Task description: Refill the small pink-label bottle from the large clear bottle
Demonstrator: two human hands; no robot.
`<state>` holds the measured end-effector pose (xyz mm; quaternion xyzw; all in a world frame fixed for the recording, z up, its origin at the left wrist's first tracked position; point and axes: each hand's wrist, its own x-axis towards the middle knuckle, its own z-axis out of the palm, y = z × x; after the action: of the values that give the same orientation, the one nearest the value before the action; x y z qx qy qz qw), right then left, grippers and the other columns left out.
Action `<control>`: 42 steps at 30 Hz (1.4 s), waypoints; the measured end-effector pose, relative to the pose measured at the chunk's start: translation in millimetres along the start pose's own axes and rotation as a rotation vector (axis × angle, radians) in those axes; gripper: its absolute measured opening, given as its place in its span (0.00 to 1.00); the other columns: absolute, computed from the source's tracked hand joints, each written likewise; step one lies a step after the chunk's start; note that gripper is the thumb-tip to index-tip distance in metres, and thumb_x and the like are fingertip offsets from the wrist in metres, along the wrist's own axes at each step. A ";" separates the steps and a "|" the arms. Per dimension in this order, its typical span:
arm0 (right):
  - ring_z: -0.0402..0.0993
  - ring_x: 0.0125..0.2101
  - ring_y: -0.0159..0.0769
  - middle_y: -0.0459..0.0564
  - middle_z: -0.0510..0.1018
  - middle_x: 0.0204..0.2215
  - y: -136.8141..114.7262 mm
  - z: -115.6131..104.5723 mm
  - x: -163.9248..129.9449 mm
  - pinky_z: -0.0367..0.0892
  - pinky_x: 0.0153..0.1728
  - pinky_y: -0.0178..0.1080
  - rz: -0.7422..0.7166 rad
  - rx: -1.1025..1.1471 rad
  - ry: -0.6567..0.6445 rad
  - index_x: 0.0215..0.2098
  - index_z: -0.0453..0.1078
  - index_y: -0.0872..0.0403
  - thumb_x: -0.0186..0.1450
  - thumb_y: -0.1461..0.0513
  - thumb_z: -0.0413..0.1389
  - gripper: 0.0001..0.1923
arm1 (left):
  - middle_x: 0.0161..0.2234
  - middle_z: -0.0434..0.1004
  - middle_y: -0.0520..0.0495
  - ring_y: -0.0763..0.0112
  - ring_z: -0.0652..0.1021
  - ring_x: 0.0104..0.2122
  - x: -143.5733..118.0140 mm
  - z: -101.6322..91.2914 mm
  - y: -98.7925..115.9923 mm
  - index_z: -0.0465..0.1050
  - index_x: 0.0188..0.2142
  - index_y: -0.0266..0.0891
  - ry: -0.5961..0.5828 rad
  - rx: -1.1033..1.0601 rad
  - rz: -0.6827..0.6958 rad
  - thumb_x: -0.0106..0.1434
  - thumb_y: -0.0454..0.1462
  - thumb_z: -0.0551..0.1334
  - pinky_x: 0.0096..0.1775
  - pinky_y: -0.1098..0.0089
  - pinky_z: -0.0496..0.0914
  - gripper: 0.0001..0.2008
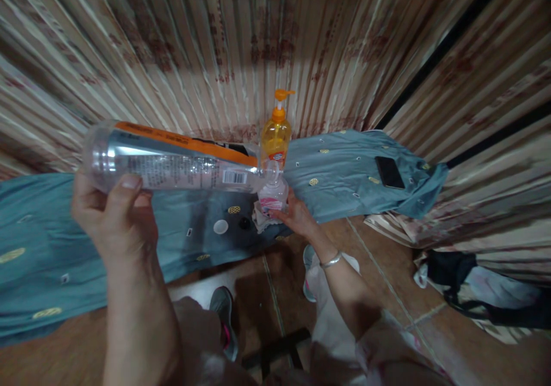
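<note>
My left hand (112, 211) grips the base end of a large clear plastic bottle (172, 162) with an orange-and-silver label, held almost level with its mouth to the right. The mouth sits over a small clear bottle (272, 193) with a pink label, which my right hand (297, 216) holds upright on the blue cloth (344, 170). An orange pump dispenser (276, 133) stands just behind the small bottle. A white cap (221, 226) and a dark cap (244, 223) lie on the cloth below the big bottle.
A black phone (389, 172) lies on the cloth at the right. Striped curtains (241, 41) hang behind. A dark bag and clothes (473, 288) sit on the tiled floor at the right. My shoes (226, 317) are below, with a black bar by them.
</note>
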<state>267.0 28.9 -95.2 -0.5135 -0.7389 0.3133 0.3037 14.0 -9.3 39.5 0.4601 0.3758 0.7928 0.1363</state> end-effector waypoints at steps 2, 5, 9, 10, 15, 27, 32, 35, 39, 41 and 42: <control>0.74 0.43 0.46 0.55 0.75 0.45 -0.3 -0.2 -0.1 0.70 0.42 0.43 -0.001 0.002 0.008 0.58 0.52 0.58 0.57 0.53 0.59 0.36 | 0.27 0.70 0.51 0.63 0.75 0.35 -0.1 0.1 0.3 0.74 0.28 0.41 0.014 -0.001 0.007 0.39 0.39 0.66 0.50 0.51 0.64 0.13; 0.74 0.43 0.47 0.56 0.75 0.45 -0.9 -0.2 -0.3 0.70 0.41 0.43 -0.002 -0.002 0.013 0.58 0.52 0.59 0.57 0.53 0.59 0.37 | 0.27 0.70 0.51 0.64 0.75 0.36 0.0 0.0 -0.3 0.74 0.27 0.41 0.011 0.009 0.022 0.40 0.39 0.65 0.51 0.51 0.63 0.11; 0.74 0.43 0.47 0.56 0.75 0.45 -1.7 -0.4 -0.7 0.69 0.41 0.43 -0.006 0.004 0.010 0.58 0.52 0.58 0.57 0.54 0.59 0.36 | 0.28 0.70 0.51 0.66 0.74 0.34 0.5 -0.6 -1.9 0.73 0.26 0.40 0.027 -0.040 0.023 0.39 0.37 0.66 0.51 0.51 0.64 0.11; 0.74 0.43 0.47 0.56 0.75 0.45 -2.0 -0.5 -0.8 0.69 0.42 0.43 -0.006 0.008 0.011 0.58 0.52 0.58 0.57 0.54 0.59 0.36 | 0.28 0.70 0.52 0.67 0.74 0.33 0.7 -0.7 -2.0 0.73 0.26 0.40 0.044 -0.047 0.015 0.38 0.37 0.67 0.50 0.51 0.64 0.12; 0.73 0.44 0.45 0.55 0.75 0.45 -2.9 -1.1 -0.7 0.69 0.42 0.42 -0.003 0.026 0.009 0.58 0.52 0.57 0.57 0.54 0.59 0.35 | 0.25 0.70 0.52 0.67 0.74 0.33 0.5 0.4 -0.8 0.74 0.27 0.41 0.036 -0.039 0.005 0.38 0.37 0.66 0.50 0.52 0.65 0.12; 0.74 0.44 0.46 0.57 0.75 0.45 -0.7 0.1 -0.4 0.68 0.41 0.42 -0.024 0.023 0.011 0.58 0.52 0.60 0.57 0.54 0.59 0.37 | 0.27 0.70 0.52 0.69 0.74 0.31 1.4 -2.5 -2.4 0.73 0.28 0.38 0.039 -0.117 0.012 0.37 0.34 0.67 0.48 0.56 0.65 0.13; 0.74 0.43 0.46 0.57 0.75 0.45 0.7 1.1 -0.1 0.69 0.42 0.43 -0.026 0.022 0.027 0.58 0.53 0.60 0.57 0.54 0.59 0.36 | 0.27 0.70 0.52 0.68 0.74 0.32 1.1 -1.9 -2.3 0.74 0.31 0.37 0.017 -0.144 0.012 0.38 0.32 0.66 0.48 0.56 0.65 0.16; 0.73 0.44 0.46 0.56 0.74 0.46 -0.1 0.5 -0.3 0.68 0.43 0.43 -0.050 0.032 0.023 0.58 0.52 0.59 0.57 0.54 0.59 0.36 | 0.26 0.68 0.52 0.69 0.74 0.32 1.1 -2.1 -2.5 0.74 0.28 0.36 0.011 -0.154 0.010 0.38 0.32 0.67 0.49 0.55 0.64 0.13; 0.74 0.44 0.45 0.56 0.75 0.45 -1.6 -0.6 -0.6 0.68 0.42 0.42 -0.031 0.044 0.016 0.58 0.53 0.59 0.58 0.54 0.58 0.35 | 0.26 0.68 0.53 0.70 0.73 0.31 1.4 -2.8 -2.2 0.73 0.27 0.36 0.021 -0.151 0.011 0.37 0.33 0.67 0.50 0.55 0.63 0.13; 0.74 0.43 0.45 0.56 0.75 0.45 -1.3 -0.5 -0.5 0.68 0.42 0.42 -0.030 0.050 0.016 0.58 0.53 0.59 0.57 0.54 0.59 0.35 | 0.27 0.69 0.53 0.70 0.73 0.31 1.2 -2.8 -2.0 0.73 0.28 0.36 0.021 -0.153 0.010 0.37 0.33 0.68 0.50 0.56 0.63 0.14; 0.74 0.43 0.45 0.56 0.75 0.45 -0.8 -0.3 -0.4 0.68 0.42 0.42 -0.030 0.051 0.016 0.58 0.53 0.58 0.57 0.54 0.59 0.35 | 0.26 0.69 0.52 0.70 0.73 0.31 1.1 -2.8 -1.9 0.73 0.29 0.36 0.024 -0.154 0.007 0.38 0.33 0.68 0.49 0.56 0.64 0.14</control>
<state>266.8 28.3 -94.5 -0.4968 -0.7359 0.3232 0.3274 10.8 -8.7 38.0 0.4402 0.3137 0.8252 0.1642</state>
